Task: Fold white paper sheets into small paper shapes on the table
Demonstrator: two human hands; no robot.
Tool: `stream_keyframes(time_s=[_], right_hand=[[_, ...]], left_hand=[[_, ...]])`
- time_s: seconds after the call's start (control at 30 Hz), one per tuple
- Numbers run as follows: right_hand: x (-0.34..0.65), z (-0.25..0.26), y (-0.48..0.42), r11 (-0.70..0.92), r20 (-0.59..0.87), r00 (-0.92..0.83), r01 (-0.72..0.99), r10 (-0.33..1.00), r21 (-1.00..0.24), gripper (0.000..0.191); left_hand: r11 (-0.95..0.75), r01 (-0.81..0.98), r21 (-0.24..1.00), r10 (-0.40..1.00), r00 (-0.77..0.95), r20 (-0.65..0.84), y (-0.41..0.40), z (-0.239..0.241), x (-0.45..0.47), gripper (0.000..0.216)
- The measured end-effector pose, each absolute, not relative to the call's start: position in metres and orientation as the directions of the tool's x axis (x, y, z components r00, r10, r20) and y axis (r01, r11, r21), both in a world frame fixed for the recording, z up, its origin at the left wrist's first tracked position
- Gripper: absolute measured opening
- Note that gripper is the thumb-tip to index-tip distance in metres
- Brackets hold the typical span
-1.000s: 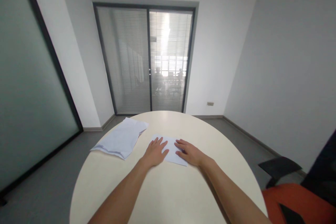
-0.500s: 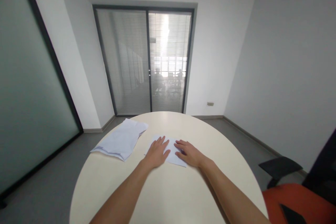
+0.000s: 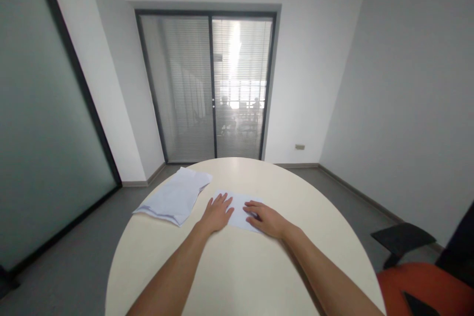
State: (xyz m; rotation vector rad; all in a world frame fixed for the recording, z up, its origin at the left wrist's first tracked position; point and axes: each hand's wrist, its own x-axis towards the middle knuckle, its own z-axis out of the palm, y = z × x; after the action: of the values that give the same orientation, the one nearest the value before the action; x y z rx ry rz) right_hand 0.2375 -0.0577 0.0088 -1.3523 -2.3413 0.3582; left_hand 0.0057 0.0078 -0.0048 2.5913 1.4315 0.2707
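Note:
A small white sheet of paper [image 3: 239,215] lies flat on the round cream table [image 3: 237,271], partly covered by both hands. On its left end rests my left hand [image 3: 217,213], palm down with the fingers spread. My right hand [image 3: 267,218] lies over the right end, its fingers apart and slightly bent, the thumb pointing left. Neither hand grips the paper. Beyond my left hand, a loose stack of larger white sheets [image 3: 176,195] sits near the table's left edge.
At the lower right stands an orange chair [image 3: 425,286] with a black armrest [image 3: 403,236]. Past the table's far edge is a glass door with blinds [image 3: 177,94]. A frosted glass panel [image 3: 48,133] fills the left side, and a white wall is on the right.
My left hand has slid a little to the left along the paper, widening the gap between the hands. The right hand has barely moved. The whole view has shifted slightly.

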Motion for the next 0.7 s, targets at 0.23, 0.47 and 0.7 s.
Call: stream_keyframes(time_s=[0.23, 0.47, 0.7], right_hand=[[0.239, 0.009, -0.058, 0.517, 0.243, -0.456, 0.752, 0.856, -0.408, 0.052], [0.240, 0.014, -0.057, 0.479, 0.225, -0.423, 0.790, 0.878, -0.384, 0.053], [0.244, 0.011, -0.058, 0.479, 0.239, -0.416, 0.779, 0.878, -0.405, 0.052]], left_hand=[[-0.532, 0.821, 0.205, 0.839, 0.480, 0.257, 0.004, -0.003, 0.011, 0.050], [-0.562, 0.790, 0.247, 0.826, 0.553, 0.110, -0.009, 0.001, 0.019, 0.061], [-0.456, 0.863, 0.218, 0.889, 0.431, 0.155, 0.002, -0.004, 0.015, 0.050]])
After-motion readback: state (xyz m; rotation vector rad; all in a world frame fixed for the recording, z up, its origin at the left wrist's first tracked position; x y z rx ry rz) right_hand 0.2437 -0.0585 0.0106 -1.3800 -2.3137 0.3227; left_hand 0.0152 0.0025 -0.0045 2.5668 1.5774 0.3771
